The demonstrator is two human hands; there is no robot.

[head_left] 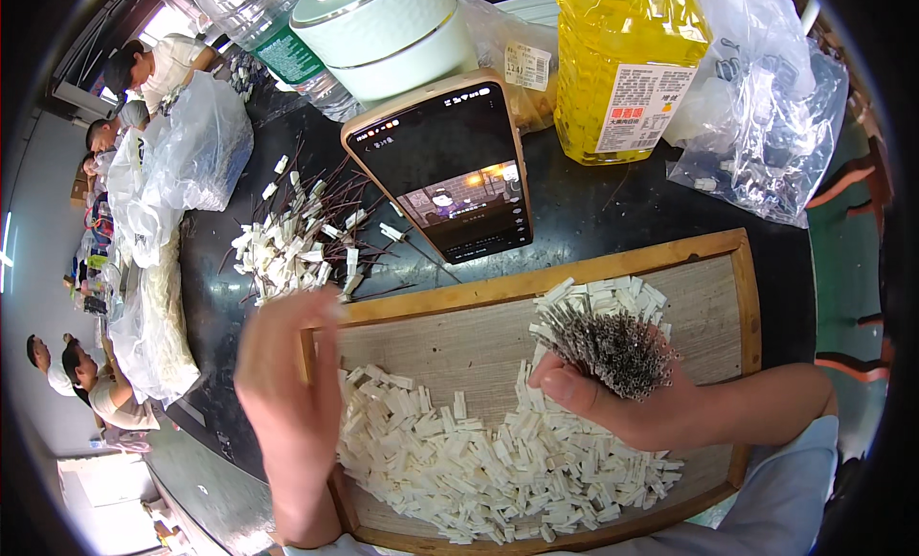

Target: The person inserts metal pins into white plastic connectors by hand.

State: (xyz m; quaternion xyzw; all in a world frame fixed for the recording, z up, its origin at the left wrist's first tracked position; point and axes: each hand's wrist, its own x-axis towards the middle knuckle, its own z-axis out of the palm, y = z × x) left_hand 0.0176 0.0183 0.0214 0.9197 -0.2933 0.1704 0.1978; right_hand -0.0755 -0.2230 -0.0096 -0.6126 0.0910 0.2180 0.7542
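My right hand (622, 403) is closed round a thick bundle of thin wires with metal tips (613, 350), the grey ends fanning out above the fist. It hovers over the right side of a wooden tray (536, 280) that holds many small white plastic connector housings (479, 470). At the tray's left edge is my left hand (292, 374), its fingers smeared by motion. Just beyond that hand lies a heap of white connectors with dark wires (297, 240) on the black table. Whether my left fingers hold anything is not visible.
Behind the tray a phone (450, 173) leans upright against a pale green container (392, 44). A bottle of yellow liquid (627, 77) and clear plastic bags (766, 115) stand at the back right. Bagged parts (158, 297) line the left, with several people beyond.
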